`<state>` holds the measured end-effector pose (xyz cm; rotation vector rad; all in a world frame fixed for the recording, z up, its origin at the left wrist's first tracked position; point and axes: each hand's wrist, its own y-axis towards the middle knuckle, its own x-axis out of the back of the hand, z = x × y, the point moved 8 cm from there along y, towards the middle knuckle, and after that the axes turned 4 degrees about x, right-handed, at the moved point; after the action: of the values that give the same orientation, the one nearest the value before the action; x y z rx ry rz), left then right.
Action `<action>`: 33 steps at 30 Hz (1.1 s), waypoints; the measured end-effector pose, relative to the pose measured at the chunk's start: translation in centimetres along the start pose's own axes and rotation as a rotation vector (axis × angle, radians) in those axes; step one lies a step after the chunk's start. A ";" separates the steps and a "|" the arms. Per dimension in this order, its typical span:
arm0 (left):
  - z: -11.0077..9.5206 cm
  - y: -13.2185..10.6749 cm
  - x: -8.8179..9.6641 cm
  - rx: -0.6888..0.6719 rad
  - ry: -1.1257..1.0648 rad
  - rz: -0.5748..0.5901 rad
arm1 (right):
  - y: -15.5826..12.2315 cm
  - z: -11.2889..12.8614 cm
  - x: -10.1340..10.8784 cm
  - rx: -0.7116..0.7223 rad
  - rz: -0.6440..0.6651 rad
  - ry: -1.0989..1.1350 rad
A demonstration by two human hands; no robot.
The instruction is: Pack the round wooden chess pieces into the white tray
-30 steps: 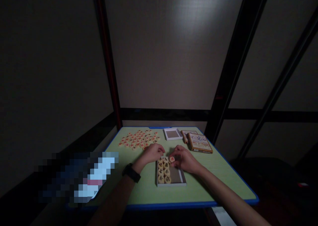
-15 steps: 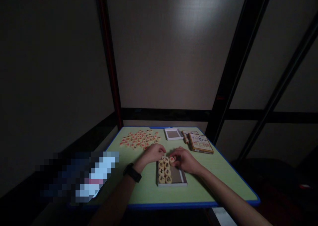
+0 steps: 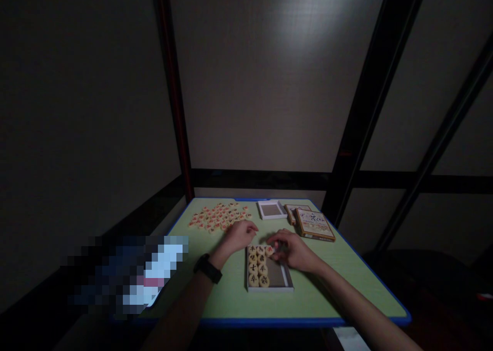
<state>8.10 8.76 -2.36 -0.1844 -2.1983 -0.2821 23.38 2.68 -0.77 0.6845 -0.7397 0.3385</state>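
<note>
Green rectangular table [image 3: 231,306], blue edge. At far right, two flat brown printed boxes [image 3: 315,224] overlap; a shallow white open tray [image 3: 276,217] sits beside them. Near edge: shallow white-rimmed box [image 3: 270,289]. Left hand [image 3: 241,233]: hovers beyond its far-left corner, fingers curled; cannot tell whether anything is pinched. Right hand [image 3: 296,249]: over its far-right corner, thumb and forefinger spread beside a pale round red-marked piece [image 3: 269,250]; contact unclear. That piece lies in the box, beside two columns of pale round black-marked pieces [image 3: 263,269].
</note>
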 end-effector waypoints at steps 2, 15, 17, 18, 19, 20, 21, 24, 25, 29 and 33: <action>0.3 0.0 1.1 0.029 0.072 -0.084 | -0.1 0.1 0.2 -0.005 -0.002 -0.001; 6.1 -0.3 2.4 0.312 0.478 -0.031 | 0.0 -0.7 1.0 -0.085 -0.136 0.017; 6.3 -0.2 2.2 0.317 0.480 0.001 | 0.0 -0.8 1.0 -0.085 -0.134 0.011; 6.3 -0.2 2.2 0.320 0.482 0.004 | 0.0 -0.8 1.0 -0.091 -0.133 0.006; 6.4 -0.2 2.2 0.323 0.482 0.005 | 0.0 -0.9 1.0 -0.100 -0.131 0.002; 6.4 -0.2 2.3 0.326 0.482 0.004 | 0.0 -1.0 1.0 -0.111 -0.130 -0.004; 6.3 -0.3 2.3 0.327 0.483 0.002 | 0.0 -1.0 1.0 -0.120 -0.129 -0.010; 6.3 -0.3 2.4 0.321 0.494 -0.001 | 0.0 -1.3 0.9 -0.137 -0.132 -0.019; 6.2 -0.3 2.4 0.315 0.497 -0.003 | -0.1 -1.5 0.9 -0.140 -0.134 -0.017; 6.1 -0.3 2.4 0.280 0.499 -0.023 | 0.2 -2.3 0.8 -0.152 -0.148 0.013; 5.7 -0.4 2.6 0.243 0.501 -0.056 | 3.1 -2.2 1.1 -0.122 -0.097 -0.080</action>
<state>2.09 10.00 -3.66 0.0775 -1.7220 -0.0761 23.69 6.45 0.23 0.6186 -0.7935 0.1770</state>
